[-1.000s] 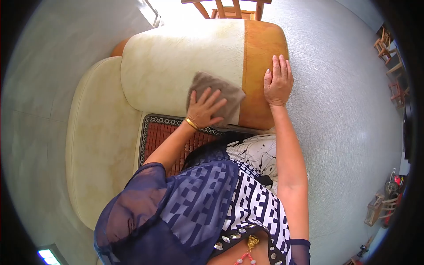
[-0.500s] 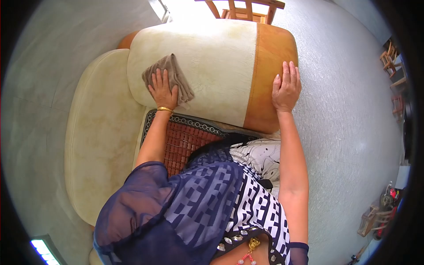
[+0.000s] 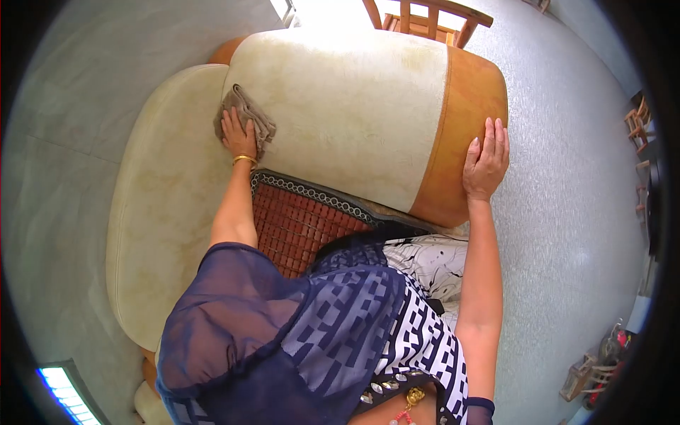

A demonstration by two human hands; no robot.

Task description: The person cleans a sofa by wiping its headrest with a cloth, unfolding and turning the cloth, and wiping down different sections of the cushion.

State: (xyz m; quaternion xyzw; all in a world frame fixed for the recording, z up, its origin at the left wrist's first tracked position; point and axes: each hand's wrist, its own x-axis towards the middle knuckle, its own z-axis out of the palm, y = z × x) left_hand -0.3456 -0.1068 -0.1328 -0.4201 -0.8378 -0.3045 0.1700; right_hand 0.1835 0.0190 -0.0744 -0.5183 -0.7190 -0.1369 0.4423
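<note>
From the head camera, the one view I had on the rig, I recorded both of the person's hands upon a padded armrest (image 3: 340, 113). The left hand (image 3: 239, 140) lay palm down on a folded brown-grey cloth (image 3: 256, 113), its thumb apart from the fingers, pressing from above and not clamped around it. The cloth sat at the left end of the armrest's pale upper surface, by the seam with the pale backrest (image 3: 166, 212); I could not tell whether it touched the backrest. A gold-coloured bangle (image 3: 244, 161) circled the left wrist.

The right hand (image 3: 486, 168) rested on the orange end panel (image 3: 464, 99), near its outer edge. Its fingers were extended and close together, the thumb slightly apart, and it gripped nothing. The cloth lay well apart from it.

Below the armrest I noted a red-brown slatted mat (image 3: 297, 219) with a dark, ring-patterned border, partly hidden by the person's clothing. A wooden chair (image 3: 433, 23) stood beyond the armrest, cut off by the frame. To the right was a grey floor (image 3: 559, 177).
</note>
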